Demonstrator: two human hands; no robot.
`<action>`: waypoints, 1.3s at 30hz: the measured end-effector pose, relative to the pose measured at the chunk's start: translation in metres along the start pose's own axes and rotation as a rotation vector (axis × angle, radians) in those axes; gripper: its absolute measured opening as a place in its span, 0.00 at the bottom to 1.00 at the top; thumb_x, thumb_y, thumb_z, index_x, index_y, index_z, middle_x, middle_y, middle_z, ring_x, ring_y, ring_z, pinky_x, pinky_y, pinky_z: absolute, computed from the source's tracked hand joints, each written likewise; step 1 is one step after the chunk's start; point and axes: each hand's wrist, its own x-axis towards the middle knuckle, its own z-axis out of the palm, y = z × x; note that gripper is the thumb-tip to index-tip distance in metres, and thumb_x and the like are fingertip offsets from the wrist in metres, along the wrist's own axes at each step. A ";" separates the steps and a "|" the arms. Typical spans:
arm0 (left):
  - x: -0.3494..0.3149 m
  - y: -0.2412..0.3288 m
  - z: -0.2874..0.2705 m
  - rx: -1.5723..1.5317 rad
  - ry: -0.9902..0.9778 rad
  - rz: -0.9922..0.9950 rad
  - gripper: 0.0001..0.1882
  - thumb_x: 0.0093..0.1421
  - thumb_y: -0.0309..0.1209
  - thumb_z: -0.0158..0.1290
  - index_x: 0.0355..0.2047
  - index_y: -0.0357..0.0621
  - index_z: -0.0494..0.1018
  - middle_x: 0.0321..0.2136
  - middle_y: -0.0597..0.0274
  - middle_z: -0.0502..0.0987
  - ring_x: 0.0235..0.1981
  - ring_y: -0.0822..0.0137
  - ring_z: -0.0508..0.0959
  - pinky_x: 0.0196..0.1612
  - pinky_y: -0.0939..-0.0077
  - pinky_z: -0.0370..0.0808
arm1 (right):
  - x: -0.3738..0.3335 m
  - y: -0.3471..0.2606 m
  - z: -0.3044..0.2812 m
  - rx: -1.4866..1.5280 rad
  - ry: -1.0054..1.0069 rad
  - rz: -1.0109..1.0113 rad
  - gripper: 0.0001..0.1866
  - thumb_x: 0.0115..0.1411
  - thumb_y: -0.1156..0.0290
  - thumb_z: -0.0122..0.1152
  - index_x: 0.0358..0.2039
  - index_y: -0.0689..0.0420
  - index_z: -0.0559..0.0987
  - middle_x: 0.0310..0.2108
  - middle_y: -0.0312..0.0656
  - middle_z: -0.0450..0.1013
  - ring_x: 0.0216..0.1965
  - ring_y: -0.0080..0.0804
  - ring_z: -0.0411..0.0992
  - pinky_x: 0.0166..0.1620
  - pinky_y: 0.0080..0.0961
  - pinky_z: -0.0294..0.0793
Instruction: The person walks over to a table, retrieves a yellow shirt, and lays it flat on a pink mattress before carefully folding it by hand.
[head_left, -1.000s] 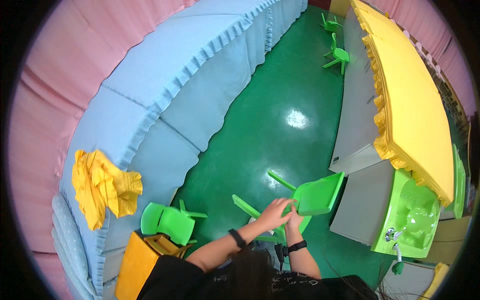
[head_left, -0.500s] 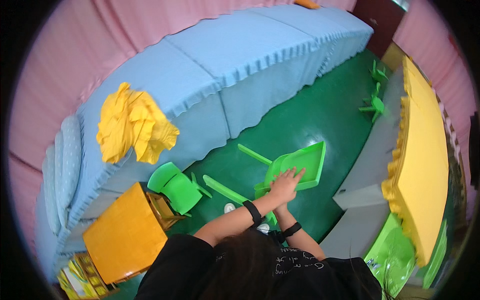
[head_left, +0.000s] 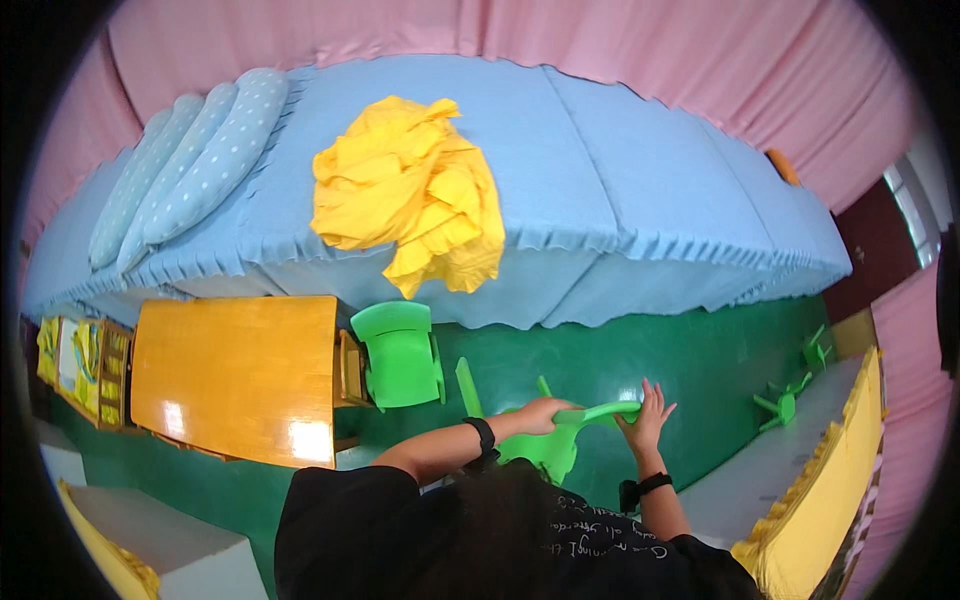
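A small green plastic chair (head_left: 545, 455) is tipped in front of my body, its legs pointing away over the floor. My left hand (head_left: 540, 413) is closed on its near edge. At the chair's right end my right hand (head_left: 645, 420) touches the rim, fingers stretched up and spread apart. The underside of that hand's grip is partly hidden. Just to the left, another green chair (head_left: 400, 355) stands upright beside the wooden table (head_left: 235, 375). My own body covers the lower part of the chair I handle.
A long bed row with a blue cover (head_left: 545, 150) spans the back, bearing a crumpled yellow cloth (head_left: 410, 190) and dotted blue pillows (head_left: 215, 160). Small green chairs (head_left: 782, 402) stand at right near a yellow-covered unit (head_left: 825, 490). A basket (head_left: 85, 365) sits far left.
My view has turned to the right, so the bed and table sit differently. The chair has been turned and drawn closer. My hands, one over the other before, are now apart on it.
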 end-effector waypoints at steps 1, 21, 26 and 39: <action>-0.002 -0.008 -0.007 -0.003 0.028 -0.003 0.25 0.47 0.25 0.48 0.49 0.52 0.66 0.41 0.55 0.72 0.40 0.54 0.72 0.40 0.65 0.68 | 0.020 0.002 0.010 -0.045 -0.068 -0.045 0.41 0.33 0.66 0.71 0.50 0.54 0.62 0.48 0.44 0.62 0.53 0.41 0.58 0.59 0.54 0.33; -0.085 -0.098 -0.065 0.253 0.662 -0.415 0.34 0.42 0.25 0.51 0.53 0.42 0.57 0.46 0.47 0.66 0.51 0.51 0.63 0.53 0.63 0.60 | 0.211 -0.053 0.191 -0.070 -0.730 -0.824 0.12 0.44 0.59 0.56 0.24 0.53 0.77 0.24 0.47 0.71 0.29 0.46 0.70 0.32 0.39 0.69; -0.170 -0.135 0.025 -0.178 0.985 -1.049 0.23 0.47 0.27 0.46 0.46 0.37 0.63 0.40 0.46 0.70 0.41 0.51 0.71 0.44 0.65 0.67 | 0.229 -0.061 0.296 -0.066 -0.766 -0.914 0.11 0.41 0.64 0.56 0.23 0.58 0.76 0.25 0.50 0.72 0.30 0.47 0.71 0.34 0.40 0.70; -0.189 -0.077 0.174 -0.631 1.371 -1.595 0.17 0.55 0.29 0.40 0.44 0.37 0.66 0.34 0.53 0.74 0.34 0.60 0.74 0.35 0.70 0.71 | 0.298 -0.076 0.359 0.015 -0.884 -1.127 0.11 0.41 0.64 0.59 0.23 0.58 0.76 0.24 0.48 0.72 0.31 0.46 0.70 0.34 0.40 0.69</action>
